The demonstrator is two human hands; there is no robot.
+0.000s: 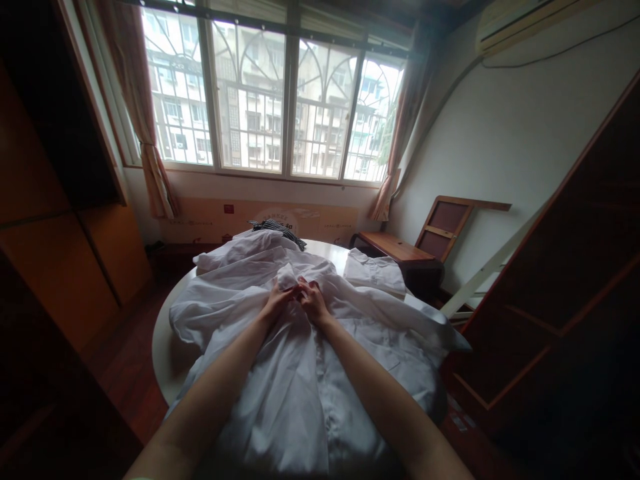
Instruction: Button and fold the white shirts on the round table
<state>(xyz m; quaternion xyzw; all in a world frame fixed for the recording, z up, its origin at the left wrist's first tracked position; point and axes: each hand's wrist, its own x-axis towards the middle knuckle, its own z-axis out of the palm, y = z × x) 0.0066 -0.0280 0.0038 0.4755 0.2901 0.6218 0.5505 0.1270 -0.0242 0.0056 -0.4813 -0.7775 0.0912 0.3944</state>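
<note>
A white button-front shirt [295,373] lies spread over a round white table [167,353], its near end reaching toward me. My left hand [281,297] and my right hand [312,300] meet near the shirt's far end, around the collar [287,275]. Both hands have their fingers closed on the fabric there, close together. What exactly lies between the fingertips is too small to make out. More white cloth [240,250] is bunched beyond my left hand.
Folded white clothing [374,272] lies at the table's right rear. A black-and-white striped cloth [277,231] sits at the back. Behind are a wooden bench-like piece [395,247] and the window [255,100]. Dark wooden furniture [560,313] stands close on the right, cabinets [55,267] on the left.
</note>
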